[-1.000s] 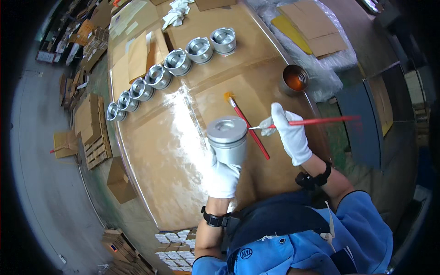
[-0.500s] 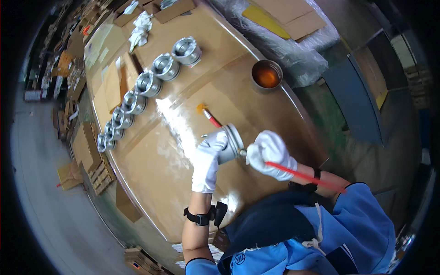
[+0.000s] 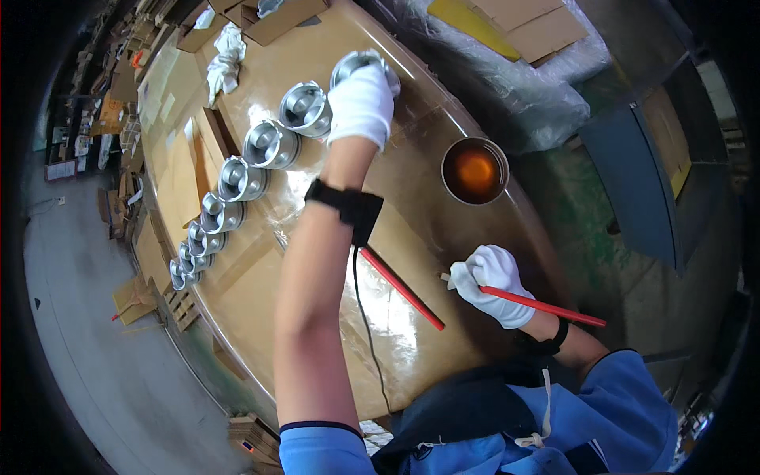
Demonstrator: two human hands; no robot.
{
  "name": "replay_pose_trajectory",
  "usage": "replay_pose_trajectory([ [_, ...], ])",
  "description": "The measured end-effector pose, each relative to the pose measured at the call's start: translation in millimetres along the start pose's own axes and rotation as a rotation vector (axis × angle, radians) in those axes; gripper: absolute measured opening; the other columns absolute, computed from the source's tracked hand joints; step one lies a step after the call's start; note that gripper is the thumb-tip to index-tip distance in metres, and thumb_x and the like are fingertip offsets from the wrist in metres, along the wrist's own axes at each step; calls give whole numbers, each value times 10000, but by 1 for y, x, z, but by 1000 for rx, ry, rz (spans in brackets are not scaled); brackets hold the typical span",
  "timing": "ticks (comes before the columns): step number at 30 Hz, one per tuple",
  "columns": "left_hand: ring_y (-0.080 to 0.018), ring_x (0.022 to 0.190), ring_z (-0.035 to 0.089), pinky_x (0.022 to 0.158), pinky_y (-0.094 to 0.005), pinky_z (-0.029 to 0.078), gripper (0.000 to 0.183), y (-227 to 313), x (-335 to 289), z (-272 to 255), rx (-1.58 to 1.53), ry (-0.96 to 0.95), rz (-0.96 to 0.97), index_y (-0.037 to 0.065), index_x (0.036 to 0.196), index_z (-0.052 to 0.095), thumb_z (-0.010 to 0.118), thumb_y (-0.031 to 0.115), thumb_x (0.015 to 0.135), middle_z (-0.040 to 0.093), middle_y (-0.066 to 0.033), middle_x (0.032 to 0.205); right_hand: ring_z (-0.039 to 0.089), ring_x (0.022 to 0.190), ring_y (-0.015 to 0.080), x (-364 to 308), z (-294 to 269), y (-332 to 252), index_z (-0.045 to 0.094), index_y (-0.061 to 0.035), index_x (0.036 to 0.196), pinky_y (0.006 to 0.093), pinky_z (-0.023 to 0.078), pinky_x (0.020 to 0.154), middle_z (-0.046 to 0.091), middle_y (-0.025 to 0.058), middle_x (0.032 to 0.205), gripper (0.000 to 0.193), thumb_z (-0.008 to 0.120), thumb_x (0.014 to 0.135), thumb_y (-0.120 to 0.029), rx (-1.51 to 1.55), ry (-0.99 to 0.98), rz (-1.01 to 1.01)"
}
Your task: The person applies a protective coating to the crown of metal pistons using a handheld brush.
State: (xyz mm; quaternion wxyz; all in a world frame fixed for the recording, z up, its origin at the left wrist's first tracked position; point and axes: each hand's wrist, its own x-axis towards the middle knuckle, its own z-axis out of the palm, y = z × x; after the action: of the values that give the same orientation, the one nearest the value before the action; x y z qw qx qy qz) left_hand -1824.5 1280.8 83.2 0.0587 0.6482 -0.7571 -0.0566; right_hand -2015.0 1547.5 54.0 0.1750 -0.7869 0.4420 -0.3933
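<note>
My left hand (image 3: 362, 107), in a white glove, reaches to the far end of a row of silver metal pistons (image 3: 269, 145). Its fingers are closed on the farthest piston (image 3: 362, 60), which stands on the brown-covered table (image 3: 419, 229); the glove hides part of it. My right hand (image 3: 492, 285), also gloved, grips a brush with a red handle (image 3: 546, 305) near the right side of the table. The pale brush tip sticks out past the fingers. A second red-handled brush (image 3: 404, 289) lies on the table between my arms, its head hidden behind my left forearm.
A round metal can of amber liquid (image 3: 475, 172) stands by the table's right edge. White rags (image 3: 227, 59) and a cardboard box (image 3: 281, 22) are at the far end. Beyond the right edge are plastic-wrapped goods (image 3: 507, 87) and a dark grey panel (image 3: 633, 182).
My left hand has carried the piston from in front of me to the row's far end. My right hand has moved slightly right and down with the brush.
</note>
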Motion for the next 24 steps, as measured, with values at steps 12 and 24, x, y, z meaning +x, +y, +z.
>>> replay_pose_trajectory([
  [12,-384,837,691,743,-465,573,280,15,-238,-42,-468,-36,175,60,1008,726,617,317,993,711,-185,915,648,886,271,-15,-22,30,748,-173,992,401,552,765,670,47,954,217,758,793,-86,-215,-246,-44],
  [24,-401,919,698,813,-459,570,345,100,-694,-69,-764,-60,-788,45,1018,751,596,354,1019,732,-204,952,643,1099,327,-79,-39,-80,743,-131,1159,415,534,959,708,134,1142,366,643,840,17,-233,-340,-88],
])
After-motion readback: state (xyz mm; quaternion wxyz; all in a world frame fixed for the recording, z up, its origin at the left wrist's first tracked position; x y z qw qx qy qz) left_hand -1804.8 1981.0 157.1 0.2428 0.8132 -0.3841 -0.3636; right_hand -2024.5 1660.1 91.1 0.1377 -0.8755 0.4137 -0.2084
